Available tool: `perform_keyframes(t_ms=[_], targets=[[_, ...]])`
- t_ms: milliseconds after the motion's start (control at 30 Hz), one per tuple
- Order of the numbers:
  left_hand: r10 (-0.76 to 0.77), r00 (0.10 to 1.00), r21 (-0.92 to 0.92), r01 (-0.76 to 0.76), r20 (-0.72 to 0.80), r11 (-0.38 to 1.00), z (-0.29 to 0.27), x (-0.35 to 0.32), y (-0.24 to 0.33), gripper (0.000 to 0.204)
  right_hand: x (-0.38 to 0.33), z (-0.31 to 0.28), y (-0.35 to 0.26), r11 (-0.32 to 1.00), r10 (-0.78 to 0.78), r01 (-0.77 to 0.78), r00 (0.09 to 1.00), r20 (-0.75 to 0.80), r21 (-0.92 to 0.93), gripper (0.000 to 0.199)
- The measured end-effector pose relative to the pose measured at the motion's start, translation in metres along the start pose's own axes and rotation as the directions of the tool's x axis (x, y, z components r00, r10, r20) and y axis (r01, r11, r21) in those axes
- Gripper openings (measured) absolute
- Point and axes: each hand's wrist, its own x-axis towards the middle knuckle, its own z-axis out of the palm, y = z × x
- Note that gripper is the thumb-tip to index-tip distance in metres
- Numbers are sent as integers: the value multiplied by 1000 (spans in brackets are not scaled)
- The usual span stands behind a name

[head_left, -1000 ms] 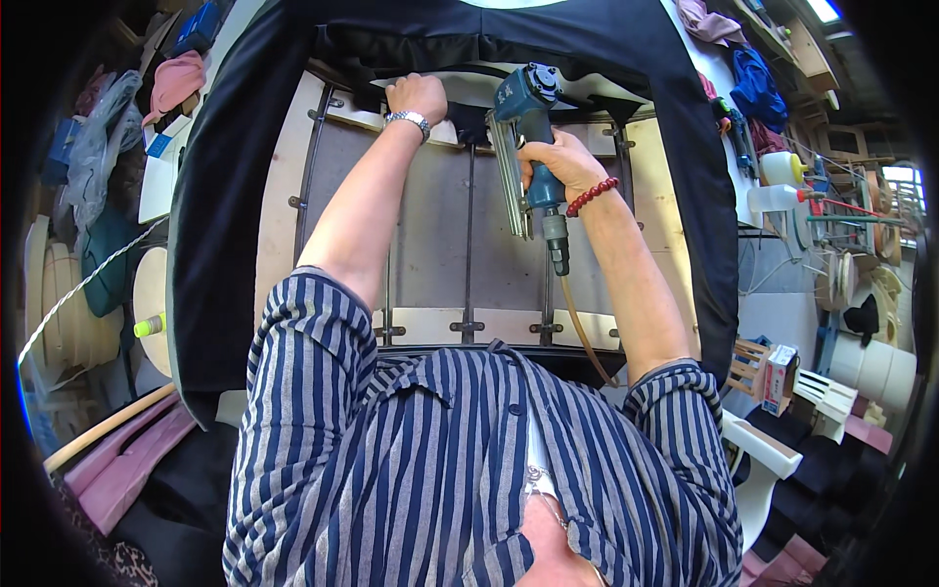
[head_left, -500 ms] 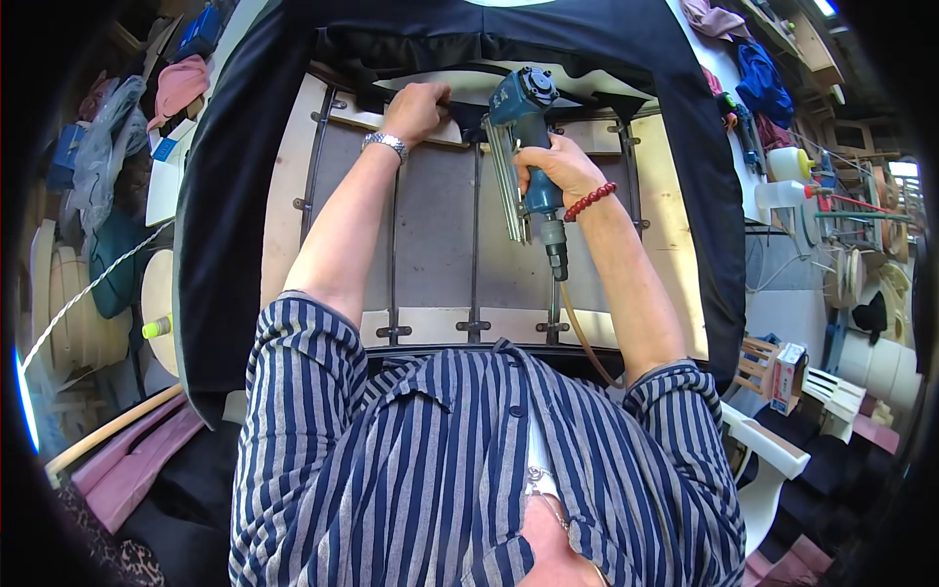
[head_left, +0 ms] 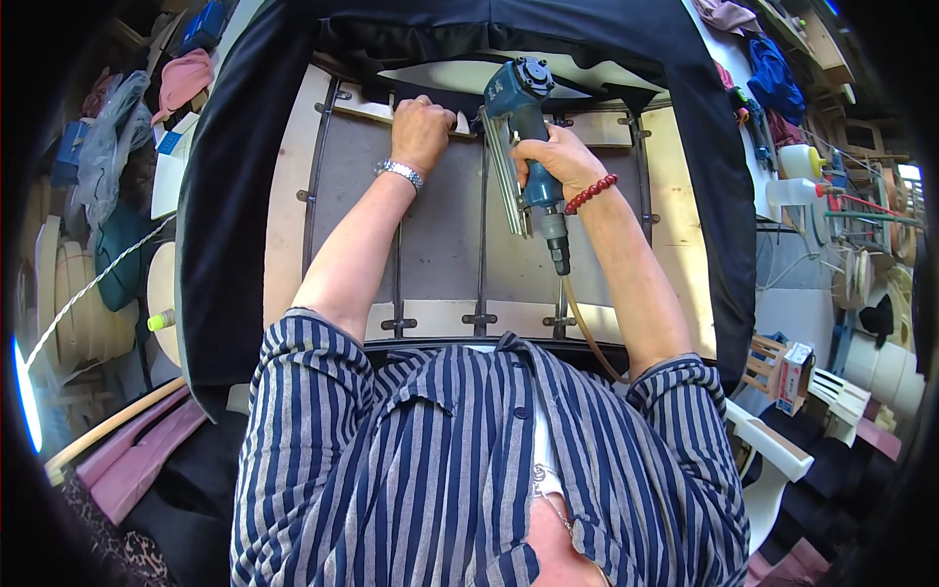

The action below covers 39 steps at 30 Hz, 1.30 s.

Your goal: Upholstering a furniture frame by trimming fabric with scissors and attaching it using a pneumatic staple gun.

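Near the top centre of the frame the right hand (head_left: 556, 157) is wrapped fully around the grip of a blue pneumatic staple gun (head_left: 520, 122), fingers closed tight on the handle, with a red bead bracelet (head_left: 590, 194) at the wrist. The gun's head points toward the upper edge of the frame and its long metal magazine slants down to the left of the grip; a tan air hose (head_left: 584, 333) leaves the bottom of the handle and curves down toward the striped shirt (head_left: 460, 460) that fills the lower middle. Just left of the gun, the left hand (head_left: 423, 129) is curled, knuckles up, pressing on the black fabric (head_left: 220, 215) where it meets the top rail of a wooden furniture frame (head_left: 289, 205); whether the fingers actually pinch the cloth cannot be told. A metal wristwatch (head_left: 399, 173) sits on that wrist. The frame lies under both forearms, its pale plywood sides at left and right, a grey panel (head_left: 440, 235) crossed by dark metal springs (head_left: 483, 245) in the centre, and the black fabric draped around its outer edge. At the upper right of the frame a white bottle (head_left: 797, 161) stands among clutter, and at the far left a white cord (head_left: 83, 293) runs diagonally.
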Motion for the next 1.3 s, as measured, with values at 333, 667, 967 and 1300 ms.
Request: perform_keyframes(t_ms=[333, 667, 967, 1300], targets=[[-77, 997, 17, 77, 9, 997, -9, -6, 19, 13, 8, 12, -4, 999, -31, 32, 998, 50, -28, 19], [-32, 999, 48, 32, -5, 998, -16, -23, 28, 16, 18, 14, -3, 997, -18, 24, 997, 75, -75, 19], [-83, 996, -1, 83, -24, 997, -14, -33, 34, 21, 23, 17, -2, 987, 22, -12, 998, 62, -162, 22], [-122, 992, -73, 119, -37, 990, -17, -30, 35, 16, 31, 15, -4, 960, 89, -65, 993, 76, -273, 6]])
